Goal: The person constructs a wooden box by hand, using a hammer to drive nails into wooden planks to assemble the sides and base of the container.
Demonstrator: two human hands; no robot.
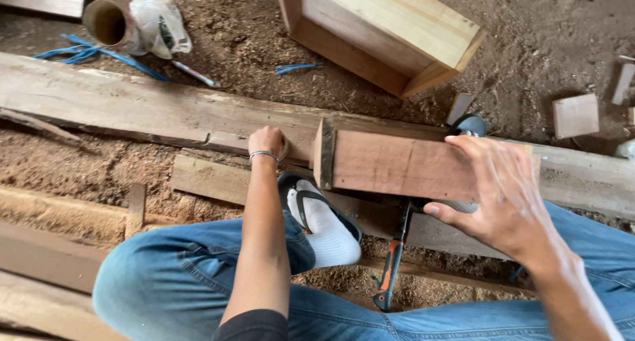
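Hands on a reddish wood block (397,166)

Right hand (506,199) spread wide over the block's 3 o'clock end — left hand (266,141), fist closed, at its 9 o'clock, on the long plank (132,106).

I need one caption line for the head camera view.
Right hand steadies a reddish wood block on a long plank; left hand rests beside it.

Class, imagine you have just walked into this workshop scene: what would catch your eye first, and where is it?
First, the reddish wooden block at centre, resting across a long weathered plank, with the right hand spread over its right end. The left hand, wearing a bracelet, presses on the plank beside it. Below, a white-socked foot in a sandal sits between jeans-clad knees, and a pale wooden box stands on the sawdust above.
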